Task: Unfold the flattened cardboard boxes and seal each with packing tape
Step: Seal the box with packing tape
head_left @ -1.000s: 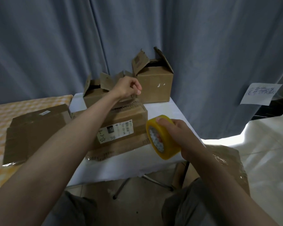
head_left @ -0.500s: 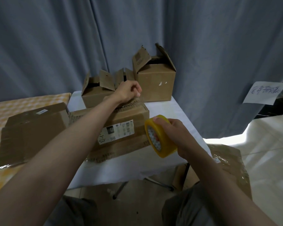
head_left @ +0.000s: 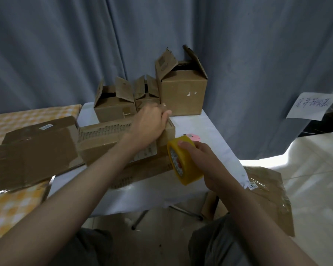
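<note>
A long cardboard box (head_left: 104, 139) lies on the white table (head_left: 204, 127) in front of me. My left hand (head_left: 148, 123) rests on its top at the far right end, fingers stretched out flat over the seam. My right hand (head_left: 206, 164) grips a yellow roll of packing tape (head_left: 183, 162) just off the box's near right corner, above the table edge. Whether a strip of tape runs from the roll to the box is too faint to tell. A flattened box (head_left: 37, 148) lies to the left.
Three unfolded boxes with raised flaps stand at the back by the blue curtain: a low one (head_left: 113, 108), a narrow one (head_left: 146, 96), a tall one (head_left: 183, 93). A pink object (head_left: 193, 136) peeks from behind the roll. Taped cardboard (head_left: 267, 198) leans on the floor at right.
My left hand has gone from a closed fist above the box to flat fingers laid on its top. The right hand with the roll has barely shifted.
</note>
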